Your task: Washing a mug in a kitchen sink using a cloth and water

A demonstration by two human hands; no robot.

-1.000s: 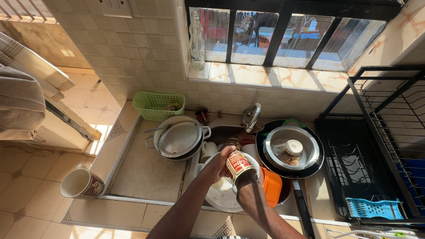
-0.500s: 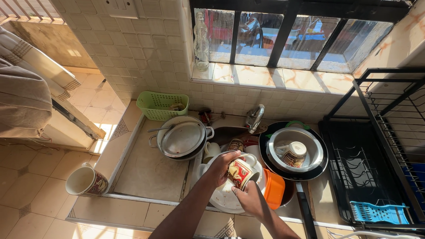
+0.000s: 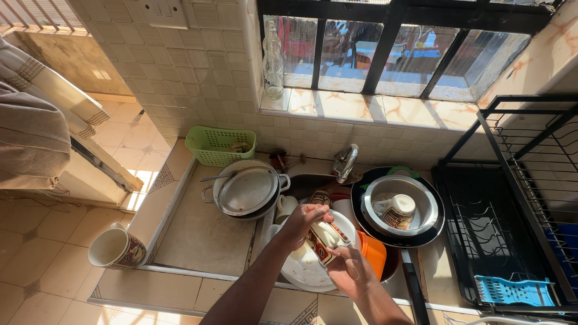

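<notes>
Mug (image 3: pixel 325 238) tipped sideways since; both hands' fingers clamped on it, over tiled sink counter (image 3: pixel 198 229).

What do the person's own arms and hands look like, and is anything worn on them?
Both forearms are bare as far as the picture shows: no sleeves, no gloves. The left hand and the right hand show no ring, watch or bracelet that I can make out. The arms enter from the bottom edge, so the upper arms and any sleeve there are out of view.
</notes>
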